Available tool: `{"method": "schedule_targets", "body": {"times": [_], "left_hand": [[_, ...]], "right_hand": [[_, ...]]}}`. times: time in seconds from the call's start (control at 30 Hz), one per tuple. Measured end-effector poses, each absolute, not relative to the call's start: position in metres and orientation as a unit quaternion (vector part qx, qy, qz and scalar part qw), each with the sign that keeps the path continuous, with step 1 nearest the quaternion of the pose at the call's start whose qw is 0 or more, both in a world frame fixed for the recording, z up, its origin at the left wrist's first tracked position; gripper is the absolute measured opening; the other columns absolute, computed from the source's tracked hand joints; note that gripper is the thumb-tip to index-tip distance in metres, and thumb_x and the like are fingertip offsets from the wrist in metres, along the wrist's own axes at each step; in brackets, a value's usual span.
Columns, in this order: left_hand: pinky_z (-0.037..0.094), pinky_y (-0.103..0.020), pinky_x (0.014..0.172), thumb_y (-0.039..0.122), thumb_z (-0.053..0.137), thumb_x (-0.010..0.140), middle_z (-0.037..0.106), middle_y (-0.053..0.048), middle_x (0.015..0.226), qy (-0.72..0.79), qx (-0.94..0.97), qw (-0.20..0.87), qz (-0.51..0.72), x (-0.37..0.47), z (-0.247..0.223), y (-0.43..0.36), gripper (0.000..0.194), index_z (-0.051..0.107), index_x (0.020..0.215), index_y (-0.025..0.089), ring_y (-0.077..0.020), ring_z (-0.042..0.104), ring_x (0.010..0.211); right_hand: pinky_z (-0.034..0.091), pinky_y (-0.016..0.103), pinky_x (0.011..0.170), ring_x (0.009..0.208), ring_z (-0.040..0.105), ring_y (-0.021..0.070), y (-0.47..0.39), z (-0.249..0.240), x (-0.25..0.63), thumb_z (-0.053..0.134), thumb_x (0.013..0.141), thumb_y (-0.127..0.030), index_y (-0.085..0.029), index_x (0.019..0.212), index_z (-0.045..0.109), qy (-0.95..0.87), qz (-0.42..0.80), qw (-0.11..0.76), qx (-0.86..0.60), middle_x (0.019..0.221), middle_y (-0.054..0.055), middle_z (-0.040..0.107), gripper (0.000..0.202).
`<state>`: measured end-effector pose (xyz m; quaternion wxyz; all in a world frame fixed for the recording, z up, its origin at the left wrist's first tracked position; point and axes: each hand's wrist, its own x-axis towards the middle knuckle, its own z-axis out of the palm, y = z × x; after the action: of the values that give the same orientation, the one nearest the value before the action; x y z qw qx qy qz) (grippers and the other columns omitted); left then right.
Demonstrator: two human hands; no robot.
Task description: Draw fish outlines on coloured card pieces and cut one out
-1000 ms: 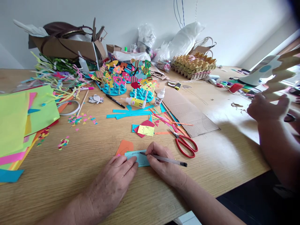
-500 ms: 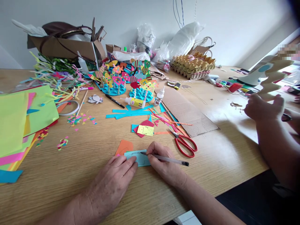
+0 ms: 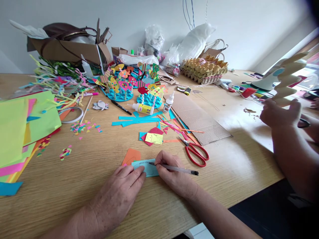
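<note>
In the head view, a small light-blue rectangular paper card [image 3: 151, 170] lies between the two hands on the pale wood-grained table [image 3: 74, 189], towards the table's near edge. Its long axis runs roughly left to right, with the left end by the left hand [image 3: 118, 187] and the right end by the right hand [image 3: 174, 176]; both hands are about equally near. The left hand is palm down, its fingers stretched out and close together, fingertips on the card. The right hand is closed in a writing grip on a slim translucent pen with a black end [image 3: 183, 170], its tip at the card's drawn lines. An orange paper piece [image 3: 131, 156] sits just beyond the left fingertips. Red-handled metal scissors [image 3: 195, 155] lie beyond the right hand, towards the table's right side.
</note>
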<state>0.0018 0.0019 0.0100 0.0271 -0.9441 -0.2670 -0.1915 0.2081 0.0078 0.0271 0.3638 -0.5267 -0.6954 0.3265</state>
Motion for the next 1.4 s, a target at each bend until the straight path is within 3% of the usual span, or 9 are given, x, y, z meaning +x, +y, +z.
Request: {"method": "schedule_targets", "body": {"times": [1.0, 1.4], "left_hand": [[0.048, -0.041, 0.086, 0.007, 0.037, 0.092, 0.064, -0.006, 0.118, -0.272, -0.943, 0.009, -0.189, 0.0007, 0.0097, 0.0021, 0.034, 0.060, 0.116, 0.015, -0.0240, 0.056, 0.099], [0.053, -0.037, 0.076, 0.012, 0.037, 0.095, 0.064, -0.008, 0.106, -0.290, -0.935, 0.005, -0.206, 0.0022, 0.0137, 0.0065, 0.030, 0.064, 0.106, 0.017, -0.0216, 0.059, 0.090]], "right_hand": [[0.029, 0.022, 0.049, 0.051, 0.038, 0.0109, 0.0072, 0.0322, 0.2073, 0.043, 0.067, -0.008, -0.021, 0.067, 0.042, -0.683, 0.336, 0.367, -0.535, 0.055, -0.006, 0.041, 0.013], [0.027, 0.022, 0.047, 0.050, 0.037, 0.0103, 0.0026, 0.0339, 0.2120, 0.044, 0.071, -0.012, -0.021, 0.068, 0.044, -0.646, 0.363, 0.400, -0.539, 0.056, -0.006, 0.042, 0.009]]}}
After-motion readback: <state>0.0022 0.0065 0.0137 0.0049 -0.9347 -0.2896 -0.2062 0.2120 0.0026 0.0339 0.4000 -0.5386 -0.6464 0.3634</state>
